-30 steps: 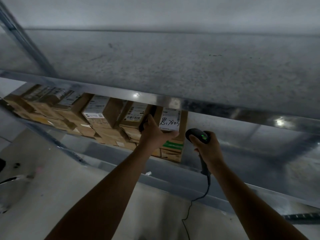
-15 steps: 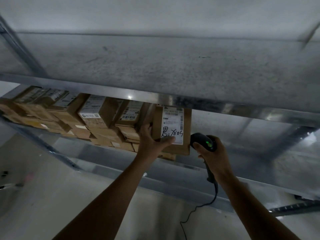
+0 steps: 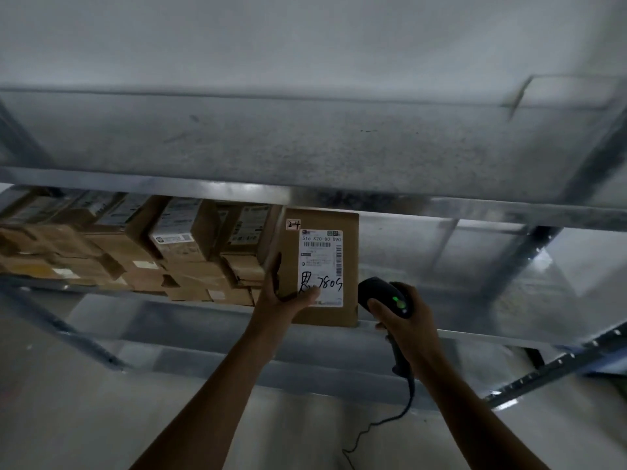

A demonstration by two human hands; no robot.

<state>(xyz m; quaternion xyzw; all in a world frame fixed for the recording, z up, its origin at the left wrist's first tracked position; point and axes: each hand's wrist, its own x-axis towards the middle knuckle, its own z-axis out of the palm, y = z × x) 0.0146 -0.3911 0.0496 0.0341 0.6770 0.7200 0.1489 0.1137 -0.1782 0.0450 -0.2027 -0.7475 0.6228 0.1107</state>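
A brown cardboard box (image 3: pixel 346 266) with a white shipping label and handwritten marks on it is out in front of the shelf. My left hand (image 3: pixel 281 296) grips its lower left corner, thumb on the label. Just right of the box, my right hand (image 3: pixel 407 320) holds a black corded barcode scanner (image 3: pixel 383 295) with a green light lit on top. The scanner's head points toward the box's lower right edge.
Several brown labelled boxes (image 3: pixel 176 245) are stacked on the metal shelf (image 3: pixel 475 335) to the left. Another metal shelf board (image 3: pixel 305 147) hangs overhead. The scanner's cable (image 3: pixel 383 422) trails down. A steel upright (image 3: pixel 519 262) stands at the right.
My left hand has pulled the labelled box out of the row toward me, so its full label faces the camera. The right hand with the scanner has dropped slightly lower beside it.
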